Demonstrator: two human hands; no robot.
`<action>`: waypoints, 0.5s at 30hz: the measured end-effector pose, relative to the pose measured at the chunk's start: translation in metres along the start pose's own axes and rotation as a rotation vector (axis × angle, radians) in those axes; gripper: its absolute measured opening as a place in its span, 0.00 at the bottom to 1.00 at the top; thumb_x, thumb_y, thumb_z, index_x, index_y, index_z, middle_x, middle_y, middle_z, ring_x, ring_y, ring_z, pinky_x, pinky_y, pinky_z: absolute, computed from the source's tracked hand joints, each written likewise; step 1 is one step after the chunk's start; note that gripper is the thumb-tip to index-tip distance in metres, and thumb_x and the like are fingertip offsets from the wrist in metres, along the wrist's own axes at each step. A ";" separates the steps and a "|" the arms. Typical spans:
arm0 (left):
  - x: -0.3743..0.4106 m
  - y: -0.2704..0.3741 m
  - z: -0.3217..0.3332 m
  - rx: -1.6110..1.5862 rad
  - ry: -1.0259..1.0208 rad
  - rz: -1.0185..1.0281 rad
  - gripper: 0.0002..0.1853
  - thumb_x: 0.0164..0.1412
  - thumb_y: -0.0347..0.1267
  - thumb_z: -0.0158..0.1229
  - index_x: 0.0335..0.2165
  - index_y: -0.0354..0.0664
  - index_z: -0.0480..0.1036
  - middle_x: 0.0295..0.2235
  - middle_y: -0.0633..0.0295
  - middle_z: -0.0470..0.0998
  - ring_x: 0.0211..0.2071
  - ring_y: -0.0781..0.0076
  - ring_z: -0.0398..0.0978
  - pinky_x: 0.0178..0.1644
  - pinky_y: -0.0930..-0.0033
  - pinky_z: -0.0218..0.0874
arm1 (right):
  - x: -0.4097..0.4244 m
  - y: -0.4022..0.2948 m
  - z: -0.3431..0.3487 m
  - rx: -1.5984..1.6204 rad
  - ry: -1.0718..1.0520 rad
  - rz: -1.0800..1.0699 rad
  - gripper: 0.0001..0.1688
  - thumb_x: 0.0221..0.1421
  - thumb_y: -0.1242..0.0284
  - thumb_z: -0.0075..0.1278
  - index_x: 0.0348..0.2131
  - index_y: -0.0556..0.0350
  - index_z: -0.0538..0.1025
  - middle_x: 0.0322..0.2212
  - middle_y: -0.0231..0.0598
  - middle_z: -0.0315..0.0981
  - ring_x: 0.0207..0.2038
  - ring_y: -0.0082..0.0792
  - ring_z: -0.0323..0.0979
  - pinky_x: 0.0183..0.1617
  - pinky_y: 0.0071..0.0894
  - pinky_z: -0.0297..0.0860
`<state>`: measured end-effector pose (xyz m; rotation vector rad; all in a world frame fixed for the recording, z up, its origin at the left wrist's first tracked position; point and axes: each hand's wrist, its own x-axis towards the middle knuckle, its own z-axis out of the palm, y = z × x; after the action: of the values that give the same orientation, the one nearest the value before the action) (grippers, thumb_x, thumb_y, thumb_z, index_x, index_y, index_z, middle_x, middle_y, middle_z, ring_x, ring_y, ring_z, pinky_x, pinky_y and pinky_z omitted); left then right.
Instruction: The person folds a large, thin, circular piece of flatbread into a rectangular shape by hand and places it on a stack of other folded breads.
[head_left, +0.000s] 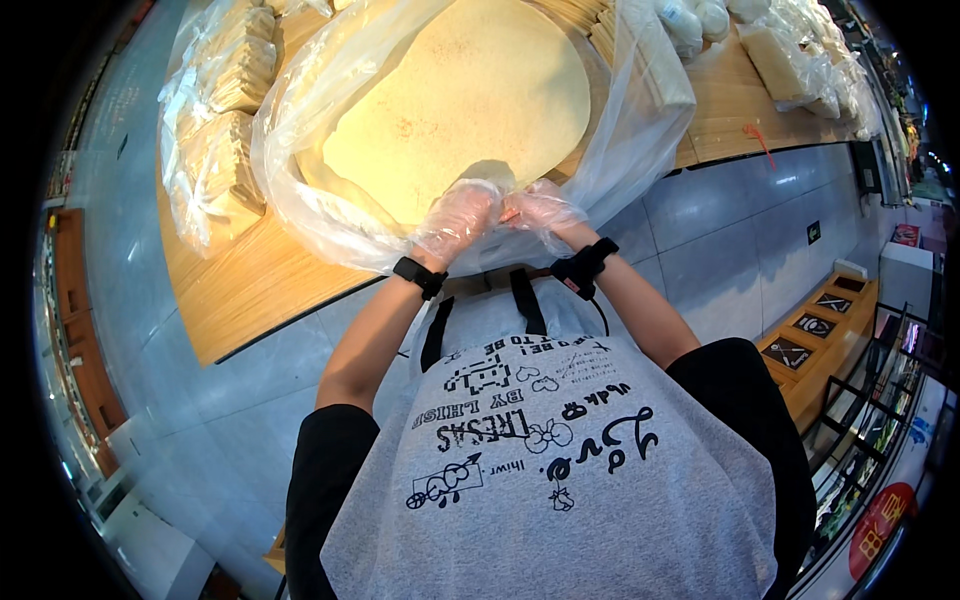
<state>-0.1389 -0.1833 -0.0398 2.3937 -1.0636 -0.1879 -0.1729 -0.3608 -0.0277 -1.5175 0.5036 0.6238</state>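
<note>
A large, roughly round, pale yellow sheet of thin flatbread or similar food (457, 105) lies on the wooden table, with browned specks on its face. Clear plastic sheeting (300, 165) surrounds it, bunched up along the sides and front. My left hand (463, 214), in a clear disposable glove, is at the sheet's near edge and casts a shadow onto it. Close beside it, my gloved right hand (544, 206) has its fingers curled over the plastic at the front. Both sets of fingertips nearly meet; what lies between them is hidden.
Bagged stacks of folded yellowish sheets (225, 150) stand on the left of the wooden table (217, 300). More bagged goods (795, 67) lie at the right, near a red string (759, 139). Grey tiled floor (705, 232) surrounds the table; a wooden counter (817, 322) stands behind on the right.
</note>
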 end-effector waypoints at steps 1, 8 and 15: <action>0.002 -0.003 0.000 -0.009 0.012 -0.005 0.12 0.57 0.34 0.53 0.34 0.36 0.75 0.27 0.44 0.75 0.31 0.46 0.74 0.35 0.53 0.65 | 0.000 0.000 -0.001 0.009 0.012 0.005 0.15 0.49 0.70 0.54 0.24 0.68 0.76 0.18 0.43 0.75 0.19 0.32 0.75 0.23 0.27 0.72; 0.015 -0.003 -0.029 -0.244 0.125 -0.090 0.08 0.54 0.29 0.57 0.33 0.36 0.77 0.26 0.44 0.75 0.29 0.51 0.75 0.34 0.59 0.65 | 0.019 0.021 -0.016 0.358 -0.250 0.111 0.13 0.53 0.72 0.53 0.31 0.69 0.74 0.25 0.47 0.76 0.26 0.33 0.75 0.28 0.28 0.73; 0.030 -0.029 -0.055 -0.401 0.178 -0.231 0.08 0.53 0.29 0.55 0.29 0.34 0.77 0.26 0.45 0.77 0.28 0.53 0.76 0.33 0.61 0.65 | 0.007 0.012 -0.014 0.239 -0.190 0.099 0.12 0.54 0.71 0.52 0.33 0.66 0.74 0.28 0.44 0.75 0.28 0.31 0.74 0.32 0.28 0.73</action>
<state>-0.0822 -0.1670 -0.0046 2.1143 -0.6000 -0.2383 -0.1748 -0.3746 -0.0412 -1.1998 0.4909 0.7495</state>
